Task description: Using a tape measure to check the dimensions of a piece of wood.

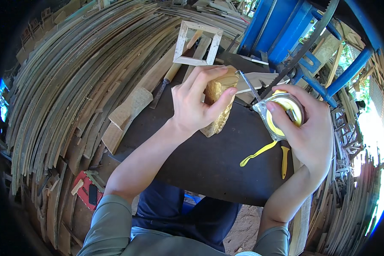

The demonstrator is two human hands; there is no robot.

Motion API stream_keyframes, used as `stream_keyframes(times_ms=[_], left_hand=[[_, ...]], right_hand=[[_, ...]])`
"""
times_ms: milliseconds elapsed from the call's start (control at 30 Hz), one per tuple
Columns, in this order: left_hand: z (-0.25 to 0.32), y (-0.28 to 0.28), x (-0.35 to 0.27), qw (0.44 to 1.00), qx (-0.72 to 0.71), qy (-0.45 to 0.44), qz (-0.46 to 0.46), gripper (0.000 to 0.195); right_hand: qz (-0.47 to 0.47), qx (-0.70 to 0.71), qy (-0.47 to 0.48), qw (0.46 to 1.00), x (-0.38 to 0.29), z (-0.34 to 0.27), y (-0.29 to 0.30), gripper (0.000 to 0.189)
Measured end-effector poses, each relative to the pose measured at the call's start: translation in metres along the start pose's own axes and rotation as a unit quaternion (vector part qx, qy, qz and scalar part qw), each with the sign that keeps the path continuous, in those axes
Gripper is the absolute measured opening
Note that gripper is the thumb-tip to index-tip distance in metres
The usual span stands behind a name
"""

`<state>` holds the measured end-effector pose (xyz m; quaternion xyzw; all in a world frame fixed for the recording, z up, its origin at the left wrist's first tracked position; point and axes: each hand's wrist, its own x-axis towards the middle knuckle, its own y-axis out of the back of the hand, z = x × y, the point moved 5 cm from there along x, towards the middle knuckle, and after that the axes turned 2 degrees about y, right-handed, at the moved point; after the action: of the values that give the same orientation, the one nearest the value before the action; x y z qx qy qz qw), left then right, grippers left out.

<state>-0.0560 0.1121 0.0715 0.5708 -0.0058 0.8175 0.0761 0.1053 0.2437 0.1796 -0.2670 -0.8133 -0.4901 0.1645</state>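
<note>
My left hand (195, 97) grips a rough-barked wood block (222, 86), thumb on the near side and fingers over its top. The block stands tilted above a dark tabletop (195, 163), with a smooth sawn face showing at its upper end. In my right hand (310, 128) is a yellow tape measure (280, 112) with a clear case. A short length of its metal blade (248, 83) is drawn out, and the hooked tip lies close to the block's upper right edge; whether it touches, I cannot tell. A yellow strap (257, 154) dangles from the case.
A toothed saw blade (302, 48) runs down beside a blue machine frame (268, 28) at the upper right. On the table lie a wooden-handled chisel (163, 86), a yellow-handled tool (285, 161) and a pale wooden frame (179, 43). Stacked planks (83, 73) fill the left.
</note>
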Motion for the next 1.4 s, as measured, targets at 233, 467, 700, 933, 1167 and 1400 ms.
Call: stream_keyframes(times_ms=[233,467,700,933,1167,1400], left_hand=[[-0.026,0.003,-0.001,0.995,0.002,0.087,0.057,0.029],[-0.033,0.004,-0.002,0.989,0.017,0.134,0.058,0.027],[-0.031,0.007,0.007,0.999,-0.021,0.044,0.024,0.029],[-0.01,-0.002,0.008,0.985,-0.158,-0.048,-0.052,0.047],[-0.005,-0.005,0.002,0.976,-0.207,-0.035,-0.061,0.066],[-0.007,-0.005,0.002,0.98,-0.189,-0.044,-0.052,0.048]], right_hand=[[0.036,0.006,0.037,0.999,0.006,-0.005,-0.019,0.027],[0.057,0.014,0.032,0.998,0.008,-0.009,-0.032,0.025],[0.041,0.048,-0.005,0.998,0.006,-0.013,-0.027,0.025],[0.026,0.043,0.009,0.999,0.004,-0.012,-0.014,0.026],[0.035,0.013,0.121,0.992,0.006,-0.016,0.001,0.038],[-0.041,0.014,0.206,0.978,0.009,-0.012,-0.002,0.049]])
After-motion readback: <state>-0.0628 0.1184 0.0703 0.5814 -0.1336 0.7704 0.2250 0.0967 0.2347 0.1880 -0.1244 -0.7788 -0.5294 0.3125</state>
